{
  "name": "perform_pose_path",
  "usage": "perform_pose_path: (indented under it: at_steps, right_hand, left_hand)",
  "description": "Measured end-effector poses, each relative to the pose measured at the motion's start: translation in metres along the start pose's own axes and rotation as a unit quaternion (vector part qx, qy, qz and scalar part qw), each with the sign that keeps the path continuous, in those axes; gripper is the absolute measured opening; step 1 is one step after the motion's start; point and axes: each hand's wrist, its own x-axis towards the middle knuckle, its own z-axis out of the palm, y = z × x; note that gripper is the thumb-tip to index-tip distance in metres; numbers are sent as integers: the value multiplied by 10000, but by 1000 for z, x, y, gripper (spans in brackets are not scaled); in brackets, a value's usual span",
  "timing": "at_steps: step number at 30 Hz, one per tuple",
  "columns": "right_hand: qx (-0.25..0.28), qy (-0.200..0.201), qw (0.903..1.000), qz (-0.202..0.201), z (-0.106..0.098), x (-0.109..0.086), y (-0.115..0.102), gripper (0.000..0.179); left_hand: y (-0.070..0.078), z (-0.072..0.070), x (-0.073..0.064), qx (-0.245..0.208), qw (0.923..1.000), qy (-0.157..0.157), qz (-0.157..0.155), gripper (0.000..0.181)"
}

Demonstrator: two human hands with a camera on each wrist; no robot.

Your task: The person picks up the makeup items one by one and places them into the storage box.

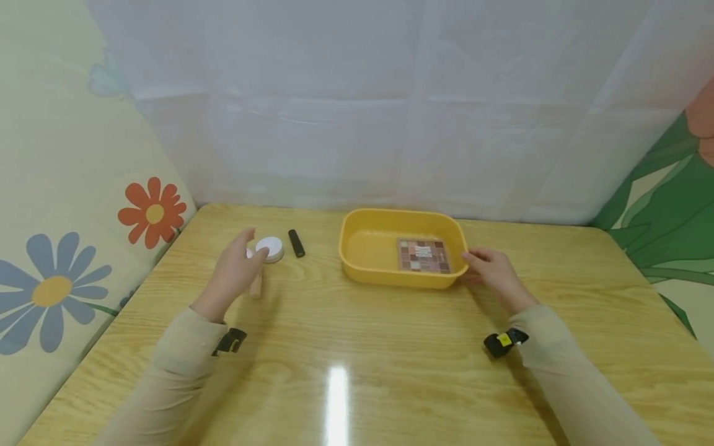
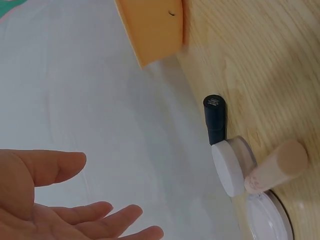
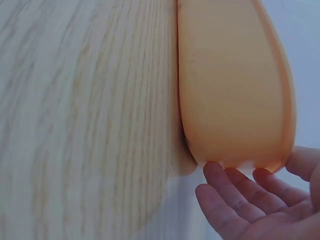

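Observation:
My right hand [image 1: 495, 274] holds the right end of a yellow plastic basin [image 1: 365, 251], thumb at the rim and fingertips against the outer wall [image 3: 237, 100]. Inside the basin, toward its right side, lies an eyeshadow palette [image 1: 423, 256] with a checked brown and pink cover. Over the left group of cosmetics hovers my left hand [image 1: 231, 272], its thumb and fingers spread and holding nothing. Nearest to it are a white-lidded round jar [image 1: 270, 248], a beige tube [image 1: 256, 287] and a clear-lidded round case [image 2: 267, 217], mostly hidden in the head view.
A small black cylindrical tube [image 1: 297, 243] lies between the jar and the basin. White cloth [image 1: 357, 124] hangs behind the wooden table [image 1: 390, 347]. Flower-printed panels [image 1: 52, 155] border the left and right sides.

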Motion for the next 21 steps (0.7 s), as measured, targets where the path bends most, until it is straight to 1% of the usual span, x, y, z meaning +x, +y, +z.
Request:
perform_pose_path:
  at_steps: [4, 9, 17, 21]
  right_hand:
    - [5, 11, 10000, 22, 0, 0, 0, 54]
    - [-46, 17, 10000, 80, 1, 0, -1, 53]
    - [-80, 4, 9999, 123, 1, 1, 0, 54]
    - [-73, 0, 9999, 114, 1, 0, -1, 55]
  left_hand:
    - [-5, -1, 3, 305, 9995, 18, -20, 63]
    - [-9, -2, 4, 557, 9984, 20, 92, 64]
    - [-13, -3, 5, 942, 9950, -200, 259, 67]
    - [-17, -3, 8, 1114, 9928, -271, 340, 64]
